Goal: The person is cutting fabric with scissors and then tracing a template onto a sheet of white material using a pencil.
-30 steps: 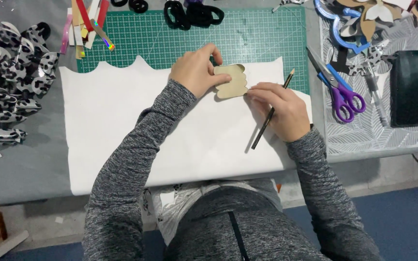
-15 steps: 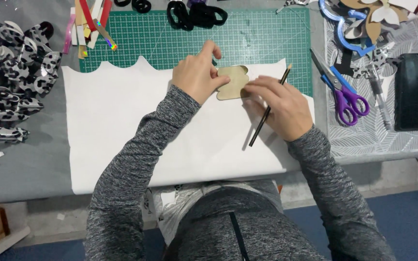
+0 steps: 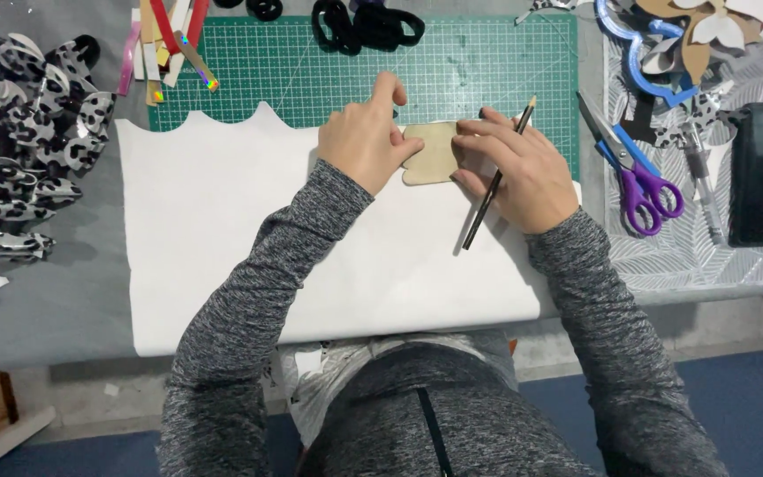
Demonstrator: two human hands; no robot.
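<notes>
Your tan, lobed cardboard template (image 3: 430, 152) lies flat on the white sheet of material (image 3: 222, 230), at the sheet's far scalloped edge where it overlaps the green gridded cutting mat (image 3: 487, 62). It sits directly between your hands, touching both.

L hand (image 3: 366, 141): fingers spread, pressing down on the template's left side, not gripping anything.
R hand (image 3: 514, 168): fingertips on the template's right edge, and closed around a thin dark pencil (image 3: 496, 177).

Pencil long axis runs diagonally, the pale end pointing away from you toward the mat, the dark end toward you over the sheet. Can't tell which end is the tip.

Template axis approx. left-right; both hands equally near, R hand has the tool.

Purple-handled scissors (image 3: 642, 181) lie to R of the R hand, well apart, untouched.
</notes>
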